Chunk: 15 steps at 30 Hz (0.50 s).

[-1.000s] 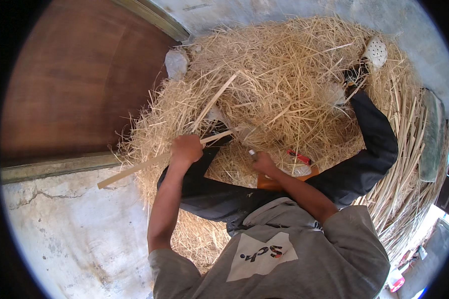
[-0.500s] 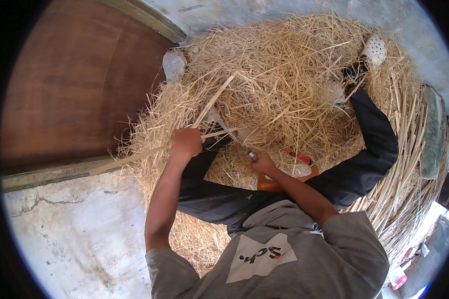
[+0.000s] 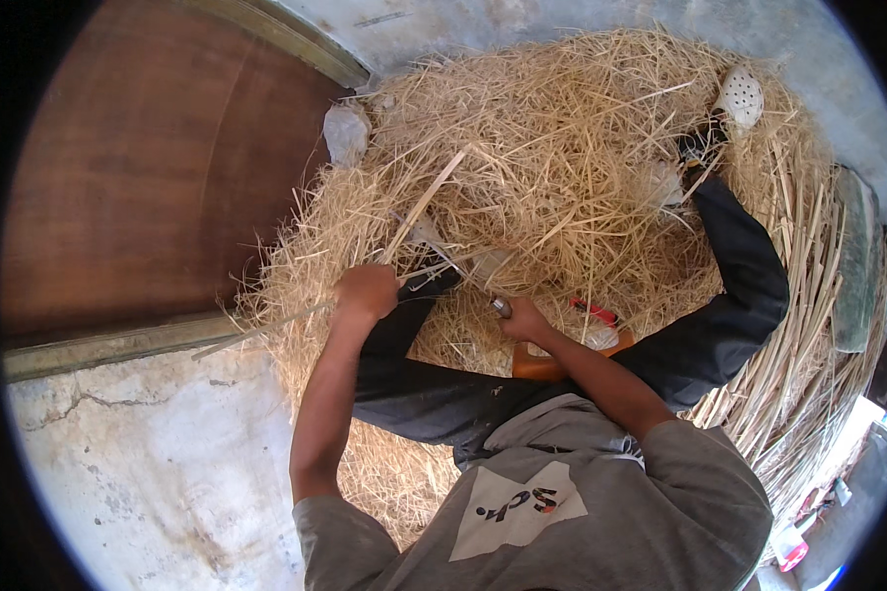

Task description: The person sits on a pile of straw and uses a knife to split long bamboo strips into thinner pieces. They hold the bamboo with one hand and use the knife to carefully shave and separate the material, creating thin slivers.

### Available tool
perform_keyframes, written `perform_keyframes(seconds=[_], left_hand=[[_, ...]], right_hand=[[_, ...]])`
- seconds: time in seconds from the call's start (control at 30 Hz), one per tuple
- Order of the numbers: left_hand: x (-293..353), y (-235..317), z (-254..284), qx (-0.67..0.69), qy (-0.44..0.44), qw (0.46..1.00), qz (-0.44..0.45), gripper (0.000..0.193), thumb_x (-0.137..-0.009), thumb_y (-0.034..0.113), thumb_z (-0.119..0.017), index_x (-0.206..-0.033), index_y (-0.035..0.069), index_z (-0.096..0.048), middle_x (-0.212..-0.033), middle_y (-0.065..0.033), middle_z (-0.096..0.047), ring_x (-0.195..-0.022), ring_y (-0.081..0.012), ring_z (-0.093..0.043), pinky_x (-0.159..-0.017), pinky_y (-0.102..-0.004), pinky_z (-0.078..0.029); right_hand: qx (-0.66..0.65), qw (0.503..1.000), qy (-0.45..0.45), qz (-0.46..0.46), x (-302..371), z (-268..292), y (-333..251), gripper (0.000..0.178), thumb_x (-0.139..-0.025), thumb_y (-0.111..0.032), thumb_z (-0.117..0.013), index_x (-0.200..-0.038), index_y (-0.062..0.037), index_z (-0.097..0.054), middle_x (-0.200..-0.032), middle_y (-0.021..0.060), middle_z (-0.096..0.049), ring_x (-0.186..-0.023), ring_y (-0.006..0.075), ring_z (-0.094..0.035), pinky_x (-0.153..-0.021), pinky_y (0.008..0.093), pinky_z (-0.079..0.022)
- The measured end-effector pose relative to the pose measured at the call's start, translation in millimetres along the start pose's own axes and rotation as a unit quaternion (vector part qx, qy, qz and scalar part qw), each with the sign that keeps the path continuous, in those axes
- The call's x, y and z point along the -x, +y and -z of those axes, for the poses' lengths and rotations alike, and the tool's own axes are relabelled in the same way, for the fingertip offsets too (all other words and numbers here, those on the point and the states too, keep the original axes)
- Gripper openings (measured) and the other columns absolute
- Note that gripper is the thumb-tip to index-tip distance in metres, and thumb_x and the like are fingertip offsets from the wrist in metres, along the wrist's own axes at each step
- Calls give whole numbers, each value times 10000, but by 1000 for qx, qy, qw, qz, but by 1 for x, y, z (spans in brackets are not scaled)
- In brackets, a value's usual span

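Observation:
My left hand point(image 3: 368, 291) is closed round a long, thin bamboo-like strip point(image 3: 266, 327), which runs out past the hand on both sides. A second pale strip point(image 3: 426, 202) slants up and away from beside the same hand; whether it is gripped too is unclear. In my right hand point(image 3: 524, 320) is a knife point(image 3: 503, 307), its metal-collared handle inside my fist. The narrow blade points up and left, crossing close to the right end of the strip. Whether blade and strip touch cannot be made out.
A deep heap of straw-like shavings point(image 3: 562, 148) lies round my legs. Between my knees are a red-handled tool point(image 3: 593, 311) and an orange-brown object point(image 3: 537, 366). Long strips point(image 3: 788, 295) are stacked at the right. A brown door panel point(image 3: 148, 177) stands left, above a pale wall point(image 3: 148, 443).
The strip in my left hand has turned and now looks thinner, its left end slightly shifted. My left hand is a little lower. More of the knife blade shows; my right hand barely moves.

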<state>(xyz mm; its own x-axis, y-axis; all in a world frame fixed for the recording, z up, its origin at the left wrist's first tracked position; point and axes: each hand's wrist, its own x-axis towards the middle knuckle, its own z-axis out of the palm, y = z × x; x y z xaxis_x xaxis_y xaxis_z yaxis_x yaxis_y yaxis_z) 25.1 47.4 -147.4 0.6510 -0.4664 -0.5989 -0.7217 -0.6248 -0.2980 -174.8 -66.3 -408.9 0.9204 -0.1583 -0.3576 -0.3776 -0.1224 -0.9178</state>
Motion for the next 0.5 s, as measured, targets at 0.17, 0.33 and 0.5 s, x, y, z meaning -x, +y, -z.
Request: perform_keyframes(seconds=[0.17, 0.33, 0.5], left_hand=[[0, 13, -5, -33, 40, 998, -24, 242, -853, 263, -578, -869, 59, -708, -856, -150, -685, -848, -320, -674, -727, -436, -530], [15, 28, 3, -48, 67, 996, -33, 186, -838, 212, -605, -874, 66, -714, -887, -121, -700, -814, -312, -690, -698, -390, -550], [32, 32, -2, -105, 148, 983, -17, 101, -832, 158, -602, -871, 104, -678, -830, -76, -699, -764, -253, -696, -651, -353, -535]], right_hand=[[61, 990, 125, -24, 5, -4, 73, 244, -683, -137, -597, -832, 54, -574, -680, 209, -587, -635, 341, -581, -611, 427, -449], [54, 984, 59, -162, 2, 20, 93, 270, -691, -133, -577, -859, 79, -577, -746, 230, -607, -677, 360, -607, -643, 426, -472], [35, 972, 71, -223, 8, 23, 65, 379, -713, -225, -602, -932, 81, -645, -889, 280, -654, -852, 384, -660, -766, 462, -512]])
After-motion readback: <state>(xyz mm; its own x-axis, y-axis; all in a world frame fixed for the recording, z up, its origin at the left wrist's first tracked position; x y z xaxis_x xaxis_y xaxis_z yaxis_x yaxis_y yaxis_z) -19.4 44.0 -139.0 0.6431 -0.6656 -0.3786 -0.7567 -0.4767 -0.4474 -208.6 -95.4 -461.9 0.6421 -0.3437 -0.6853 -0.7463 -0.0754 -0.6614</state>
